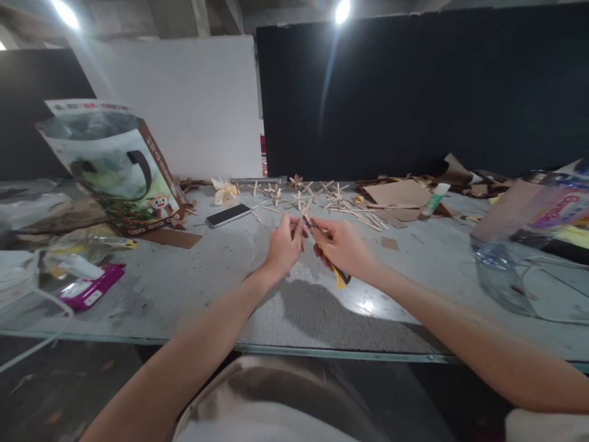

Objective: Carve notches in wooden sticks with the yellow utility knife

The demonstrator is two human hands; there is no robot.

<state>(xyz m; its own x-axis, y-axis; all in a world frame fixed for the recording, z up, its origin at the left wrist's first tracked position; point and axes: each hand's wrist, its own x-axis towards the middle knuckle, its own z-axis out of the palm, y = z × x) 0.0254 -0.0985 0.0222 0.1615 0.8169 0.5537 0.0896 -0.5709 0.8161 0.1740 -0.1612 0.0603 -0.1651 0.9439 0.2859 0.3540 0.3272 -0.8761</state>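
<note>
My left hand [285, 242] is closed, its fingertips pinching a small flat wooden stick [307, 206] that points up and away. My right hand [345, 247] is wrapped round pliers [341, 277] with black and yellow handles. The dark jaws reach the stick beside my left fingertips; whether they bite into it is too small to tell. Both hands are above the grey table [257, 313]. Just beyond them lie several crossed wooden-stick pieces [299, 199] and loose sticks [368, 218].
A phone [228, 215] lies left of the sticks, near a large printed bag [124, 172]. Further left is a purple box [92, 287] with a white cable. Brown cardboard [396, 194], a glue stick [435, 199] and a clear plastic container [499, 270] occupy the right.
</note>
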